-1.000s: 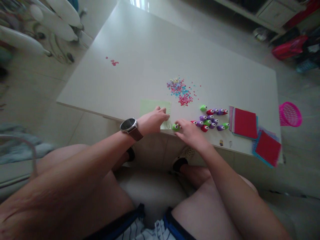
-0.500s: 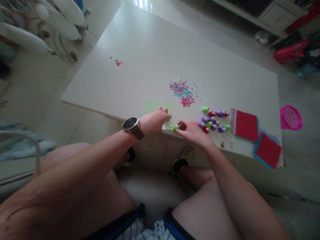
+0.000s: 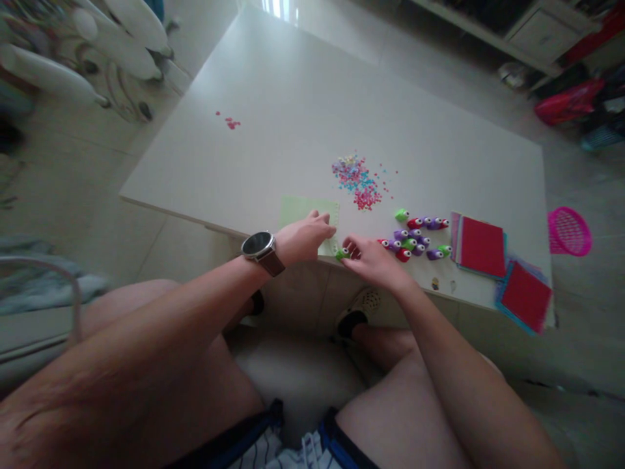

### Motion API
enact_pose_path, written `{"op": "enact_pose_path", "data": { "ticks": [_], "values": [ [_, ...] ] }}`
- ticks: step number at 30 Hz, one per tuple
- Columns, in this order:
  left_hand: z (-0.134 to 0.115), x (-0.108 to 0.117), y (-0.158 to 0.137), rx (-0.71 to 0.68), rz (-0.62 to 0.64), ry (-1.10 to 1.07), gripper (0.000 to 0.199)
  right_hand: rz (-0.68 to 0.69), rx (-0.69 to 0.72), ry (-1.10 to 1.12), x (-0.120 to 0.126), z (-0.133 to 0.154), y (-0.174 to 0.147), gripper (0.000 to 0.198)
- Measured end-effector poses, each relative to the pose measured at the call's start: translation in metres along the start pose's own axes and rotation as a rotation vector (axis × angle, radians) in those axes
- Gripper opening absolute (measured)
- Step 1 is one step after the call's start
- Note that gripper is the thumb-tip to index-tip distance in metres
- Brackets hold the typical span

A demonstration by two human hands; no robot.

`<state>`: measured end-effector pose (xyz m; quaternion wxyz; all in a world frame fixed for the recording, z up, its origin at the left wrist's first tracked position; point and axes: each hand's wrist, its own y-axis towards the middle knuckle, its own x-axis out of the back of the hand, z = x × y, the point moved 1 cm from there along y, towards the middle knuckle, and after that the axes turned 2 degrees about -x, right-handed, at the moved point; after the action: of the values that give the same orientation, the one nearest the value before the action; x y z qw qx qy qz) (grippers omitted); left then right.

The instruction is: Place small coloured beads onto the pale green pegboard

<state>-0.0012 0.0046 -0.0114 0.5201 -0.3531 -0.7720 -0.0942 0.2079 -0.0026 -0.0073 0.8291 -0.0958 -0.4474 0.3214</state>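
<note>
A pale green sheet of paper [image 3: 305, 207] lies at the table's near edge, with a row of small notches down its right side. My left hand [image 3: 310, 236], wearing a watch [image 3: 258, 245] at the wrist, rests on the sheet with fingers apart. At the sheet's lower right corner, my right hand [image 3: 368, 259] pinches a small green craft paper punch [image 3: 342, 254] with a white eye-like spot. Several similar purple, red and green punches [image 3: 409, 243] stand just right of that hand. The contact between punch and paper is too small to make out.
Pink, blue and purple confetti [image 3: 364, 185] lies beyond my hands, with a few red bits [image 3: 232, 123] farther left. Two stacks of coloured paper sheets [image 3: 482, 246] sit at the right end of the white table [image 3: 293, 85]. A pink basket [image 3: 570, 231] stands past it.
My right hand and the green punch have shifted very slightly, and its fingers sit a little farther back on the punch. My left hand and the sheet stay almost in place.
</note>
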Motion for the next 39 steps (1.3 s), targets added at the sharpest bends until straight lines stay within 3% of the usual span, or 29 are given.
{"op": "enact_pose_path", "data": {
  "ticks": [15,25,39],
  "values": [
    [-0.003,-0.001,0.0,-0.002,-0.003,0.045,0.027,0.0,0.028,-0.072,-0.003,0.002,-0.001,0.017],
    [-0.002,-0.005,0.0,-0.009,-0.006,0.067,0.027,-0.036,0.2,-0.107,-0.014,-0.002,0.005,0.022],
    [-0.001,-0.015,0.0,-0.011,-0.059,0.084,0.043,-0.024,0.124,-0.063,-0.008,0.001,0.004,0.011]
  ]
}}
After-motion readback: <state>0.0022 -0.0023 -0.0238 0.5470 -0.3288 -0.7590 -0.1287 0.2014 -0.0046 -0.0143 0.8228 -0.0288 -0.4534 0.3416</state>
